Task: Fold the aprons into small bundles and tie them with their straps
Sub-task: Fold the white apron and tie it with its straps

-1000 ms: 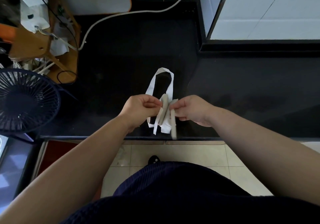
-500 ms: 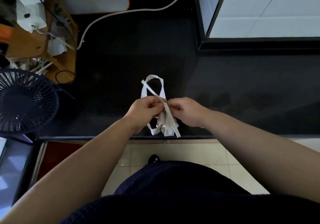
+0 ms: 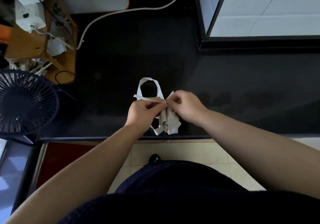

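A small beige apron bundle (image 3: 168, 122) hangs between my hands just above the front edge of the black counter (image 3: 131, 54). My left hand (image 3: 142, 111) pinches a white strap end (image 3: 147, 99) that sticks out to the left over its fingers. My right hand (image 3: 186, 107) pinches the other strap end at the top of the bundle, where the two straps cross. The white neck loop (image 3: 149, 85) lies on the counter behind my hands. Another strap loop (image 3: 156, 130) dangles below the bundle.
A dark fan (image 3: 26, 102) stands at the left edge of the counter. Behind it a wooden stool (image 3: 34, 45) holds white devices and cables. A white cable (image 3: 121, 12) runs across the back of the counter. A raised black ledge (image 3: 259, 44) borders the right.
My hands have pulled the crossed straps tighter at the top of the bundle. The left strap end now points left over my left hand, and the bundle hangs lower between them.
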`<state>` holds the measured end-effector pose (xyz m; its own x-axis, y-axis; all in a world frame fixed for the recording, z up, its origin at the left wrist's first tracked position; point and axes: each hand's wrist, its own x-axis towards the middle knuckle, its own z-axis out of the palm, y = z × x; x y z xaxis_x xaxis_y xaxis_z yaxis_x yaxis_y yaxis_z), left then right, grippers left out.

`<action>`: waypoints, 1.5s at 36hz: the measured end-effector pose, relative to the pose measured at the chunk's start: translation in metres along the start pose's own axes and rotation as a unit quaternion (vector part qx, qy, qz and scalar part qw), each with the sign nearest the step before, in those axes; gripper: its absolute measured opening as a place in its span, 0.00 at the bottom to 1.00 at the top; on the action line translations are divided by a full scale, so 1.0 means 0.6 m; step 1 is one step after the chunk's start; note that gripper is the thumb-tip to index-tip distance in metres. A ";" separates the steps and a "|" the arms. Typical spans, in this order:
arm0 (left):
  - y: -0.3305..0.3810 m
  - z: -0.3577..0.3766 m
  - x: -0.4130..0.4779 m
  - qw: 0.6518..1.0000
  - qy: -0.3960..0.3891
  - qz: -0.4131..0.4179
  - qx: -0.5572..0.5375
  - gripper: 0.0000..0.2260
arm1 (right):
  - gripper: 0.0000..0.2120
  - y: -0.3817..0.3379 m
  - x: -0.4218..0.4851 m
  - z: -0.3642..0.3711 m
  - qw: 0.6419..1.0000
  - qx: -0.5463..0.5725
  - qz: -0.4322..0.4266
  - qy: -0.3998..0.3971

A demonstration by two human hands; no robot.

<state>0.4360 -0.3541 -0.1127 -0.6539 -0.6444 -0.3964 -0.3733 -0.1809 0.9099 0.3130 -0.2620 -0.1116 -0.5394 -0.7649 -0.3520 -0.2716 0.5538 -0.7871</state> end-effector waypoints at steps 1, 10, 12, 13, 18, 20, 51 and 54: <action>0.000 0.000 0.000 1.000 -0.004 0.002 0.002 0.04 | 0.08 -0.001 -0.003 0.001 0.999 -0.021 -0.025 -0.005; 0.001 0.001 0.010 0.999 -0.023 0.021 -0.013 0.07 | 0.07 -0.009 -0.017 -0.004 0.994 -0.067 -0.055 -0.058; 0.004 0.002 0.013 0.999 -0.030 0.029 0.010 0.06 | 0.08 -0.007 -0.017 -0.004 0.993 -0.084 -0.071 -0.035; 0.005 0.002 0.013 0.998 -0.029 0.041 0.033 0.04 | 0.09 -0.006 -0.017 -0.004 0.991 -0.101 -0.083 -0.031; 0.002 0.009 0.017 0.970 0.010 0.147 0.192 0.02 | 0.11 -0.004 -0.012 -0.005 0.987 -0.124 -0.085 -0.047; -0.004 0.014 0.017 0.944 0.027 0.203 0.261 0.04 | 0.12 -0.003 -0.012 -0.007 0.991 -0.103 -0.059 -0.062; 0.002 0.014 0.020 0.975 -0.034 0.097 0.196 0.04 | 0.06 -0.007 -0.014 -0.018 0.996 -0.039 -0.033 -0.076; 0.006 0.015 0.021 0.975 -0.043 0.095 0.194 0.04 | 0.11 0.009 -0.016 -0.009 0.994 -0.072 -0.084 0.005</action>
<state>0.4202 -0.3562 -0.1155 -0.7826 -0.5705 -0.2491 -0.4495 0.2409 0.8602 0.3124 -0.2499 -0.1096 -0.4847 -0.8477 -0.2155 -0.4695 0.4600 -0.7536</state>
